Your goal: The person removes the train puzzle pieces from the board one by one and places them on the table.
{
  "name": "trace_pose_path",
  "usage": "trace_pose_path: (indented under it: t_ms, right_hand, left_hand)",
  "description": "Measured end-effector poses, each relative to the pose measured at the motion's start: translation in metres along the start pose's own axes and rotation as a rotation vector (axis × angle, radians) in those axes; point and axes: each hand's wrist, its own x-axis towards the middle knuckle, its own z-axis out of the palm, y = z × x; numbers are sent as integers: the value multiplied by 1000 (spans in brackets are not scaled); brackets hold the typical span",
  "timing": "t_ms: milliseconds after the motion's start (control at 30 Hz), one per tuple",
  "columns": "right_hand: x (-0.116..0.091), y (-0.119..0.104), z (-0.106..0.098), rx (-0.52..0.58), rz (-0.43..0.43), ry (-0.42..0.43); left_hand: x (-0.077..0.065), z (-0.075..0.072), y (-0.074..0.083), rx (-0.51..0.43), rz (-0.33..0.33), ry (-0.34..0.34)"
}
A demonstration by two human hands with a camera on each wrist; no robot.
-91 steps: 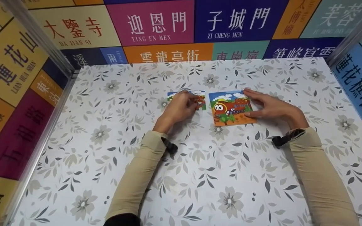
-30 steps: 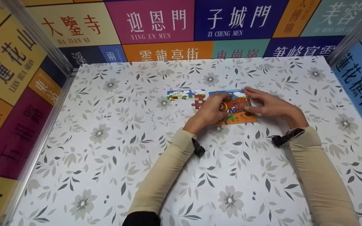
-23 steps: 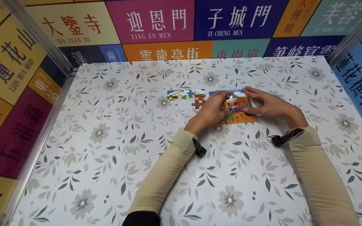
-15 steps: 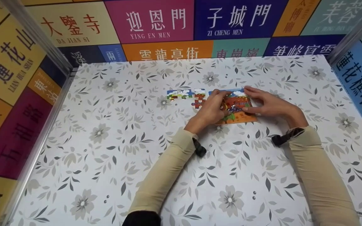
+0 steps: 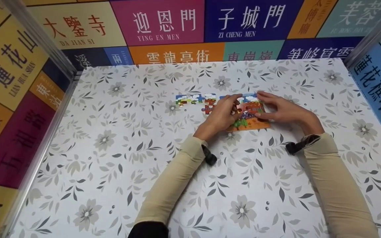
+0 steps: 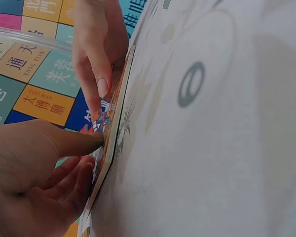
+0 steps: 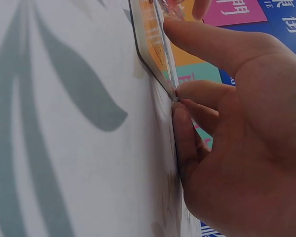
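A square jigsaw puzzle point(image 5: 253, 124) with a cartoon train lies on the floral-covered table. Over its left part, my left hand point(image 5: 222, 114) pinches at a piece with thumb and fingertips, hiding the train's face. My right hand point(image 5: 284, 110) holds the puzzle's right side, index finger at the upper corner and thumb lower on the picture. The right wrist view shows that thumb point(image 7: 180, 29) over the board's face, with the other fingers curled by the corner. Left of the puzzle lie several joined pieces, a cloud strip point(image 5: 190, 98) and a red part point(image 5: 209, 107) partly behind my left hand.
The white table point(image 5: 190, 185) carries a grey leaf and flower print. Colourful lettered panels point(image 5: 164, 24) stand along its back, with more panels point(image 5: 12, 96) on the left and right sides. A black strap camera point(image 5: 210, 159) sits at my left wrist.
My left hand has moved right from the loose pieces onto the puzzle's left part, baring the joined pieces. Lately only its fingers shift slightly. My right hand stays at the puzzle's right side.
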Motion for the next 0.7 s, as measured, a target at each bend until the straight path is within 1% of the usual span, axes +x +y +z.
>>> trace_pose_path:
  t_ms: [133,267,467,533,600,700]
  right_hand:
    - [0,0,0,22,-13,2]
    - [-1,-1,0,18,-22,3]
    - [0,0,0,24,-16,2]
    - [0,0,0,14,-17,2]
    - [0,0,0,4,-18,1]
    - [0,-1,0,2,-16,-1]
  left_hand:
    - [-1,0,1,33,-5,6]
    - [-3,0,2,57,-7,3]
    - [-1,1,2,35,-2,13]
    - [-1,1,2,40,-4,13]
    - [-1,1,3,62,-5,4]
    - [-1,0,5,95,-20,-30]
